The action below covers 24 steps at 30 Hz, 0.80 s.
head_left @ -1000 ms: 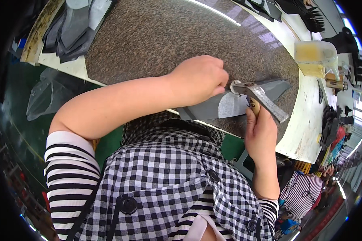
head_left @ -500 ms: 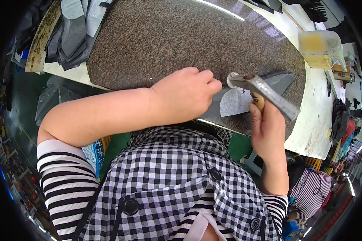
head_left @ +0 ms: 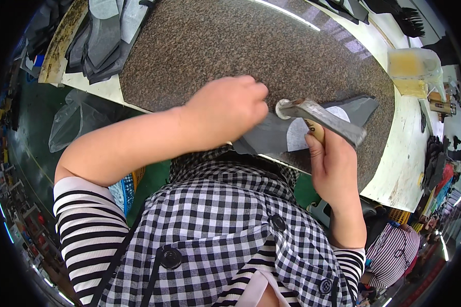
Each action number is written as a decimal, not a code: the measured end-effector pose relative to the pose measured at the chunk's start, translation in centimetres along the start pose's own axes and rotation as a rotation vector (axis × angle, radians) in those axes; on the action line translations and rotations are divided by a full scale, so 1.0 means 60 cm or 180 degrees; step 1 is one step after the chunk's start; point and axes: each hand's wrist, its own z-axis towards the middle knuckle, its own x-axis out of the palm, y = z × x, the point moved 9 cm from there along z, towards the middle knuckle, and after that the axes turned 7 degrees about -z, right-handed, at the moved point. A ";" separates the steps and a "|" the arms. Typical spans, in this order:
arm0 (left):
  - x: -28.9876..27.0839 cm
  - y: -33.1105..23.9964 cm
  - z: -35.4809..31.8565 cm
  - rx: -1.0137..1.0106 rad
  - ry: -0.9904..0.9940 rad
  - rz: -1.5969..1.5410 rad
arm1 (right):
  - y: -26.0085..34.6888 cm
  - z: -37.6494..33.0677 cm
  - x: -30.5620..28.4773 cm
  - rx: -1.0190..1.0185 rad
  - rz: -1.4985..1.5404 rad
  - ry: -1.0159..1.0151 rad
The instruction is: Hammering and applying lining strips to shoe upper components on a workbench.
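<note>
My right hand (head_left: pixel 337 166) grips a hammer (head_left: pixel 338 123) by its pale wooden handle. The metal head slants over a dark grey flat piece (head_left: pixel 361 110), its round face toward my left hand; contact with the piece cannot be made out. White patches (head_left: pixel 298 135) show on the piece, which lies along the near edge of the speckled stone slab (head_left: pixel 200 46). Over the piece's left end, my left hand (head_left: pixel 228 110) is closed, fingers curled under. Whatever those fingers hold, if anything, is hidden.
Stacked dark grey pieces (head_left: pixel 103 43) lie at the table's far left. On the right stands a clear plastic tub (head_left: pixel 414 74) with yellowish contents, beside a metal can (head_left: pixel 442 106). A blue basket (head_left: pixel 128 194) sits below the table's near edge. Another person's striped garment (head_left: pixel 394 256) shows lower right.
My closed left hand has moved left and slightly away from me, uncovering more of the grey piece. The hammer has shifted a little left in my right hand. The whole view has moved slightly.
</note>
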 end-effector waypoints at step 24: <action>-0.009 -0.015 -0.061 -0.0508 -0.1028 0.0203 | 0.015 0.018 0.010 -0.0219 0.0209 0.0019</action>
